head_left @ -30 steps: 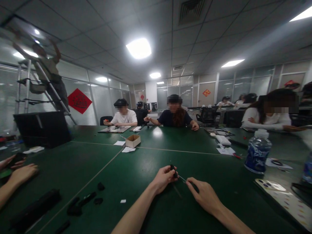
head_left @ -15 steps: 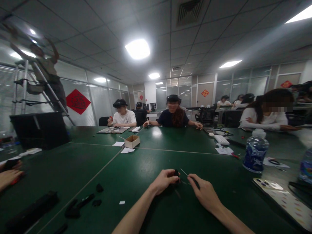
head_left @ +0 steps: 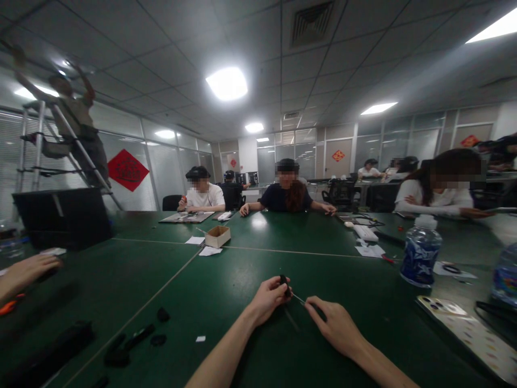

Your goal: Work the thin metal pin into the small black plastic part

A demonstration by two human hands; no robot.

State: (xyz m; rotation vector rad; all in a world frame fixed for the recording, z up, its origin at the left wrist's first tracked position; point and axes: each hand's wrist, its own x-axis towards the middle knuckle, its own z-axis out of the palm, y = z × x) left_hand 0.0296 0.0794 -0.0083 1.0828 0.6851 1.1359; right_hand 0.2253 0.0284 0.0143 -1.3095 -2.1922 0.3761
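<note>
Rod (head_left: 299,298), pinched in the right hand (head_left: 333,320), appears back against the small black piece (head_left: 285,286) grasped by the left hand (head_left: 267,298) over the green table (head_left: 238,272), near middle, after standing apart, so work there seems resumed.

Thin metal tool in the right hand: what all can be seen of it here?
The thin metal tool shows as a narrow, straight, silvery shaft. The right hand grips its near end in the fingers; any handle there is hidden or too dark to make out. The shaft slants away and leftward above the green table, its far end at the small black part in the left hand. Whether the tip touches that part is too small to tell.
</note>
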